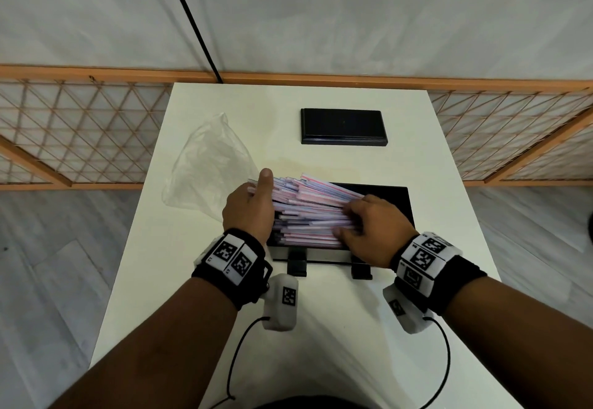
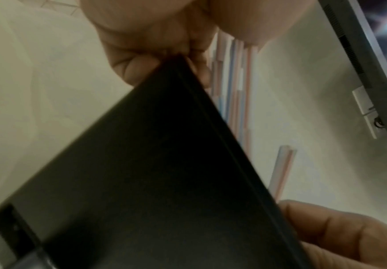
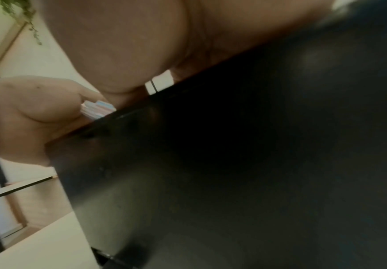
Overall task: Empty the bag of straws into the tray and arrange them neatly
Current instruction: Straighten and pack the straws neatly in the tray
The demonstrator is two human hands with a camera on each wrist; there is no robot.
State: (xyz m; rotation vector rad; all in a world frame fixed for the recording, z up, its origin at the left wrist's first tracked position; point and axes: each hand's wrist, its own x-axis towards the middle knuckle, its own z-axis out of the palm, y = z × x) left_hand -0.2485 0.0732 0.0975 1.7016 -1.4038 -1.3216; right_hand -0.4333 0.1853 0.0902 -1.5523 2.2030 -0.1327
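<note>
Head view: left hand (image 1: 248, 206), flat and upright, squares the left ends of the straws (image 1: 308, 213) heaped in the tray (image 1: 394, 197), while right hand (image 1: 375, 225) curls over their other ends to bunch them; bag (image 1: 211, 165) lies empty beside.

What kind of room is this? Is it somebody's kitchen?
Probably not. It looks like an indoor room set up for filming a task: a plain white table with a tray of straws, wooden lattice screens behind it, and marker-patterned bands on both wrists.
</note>
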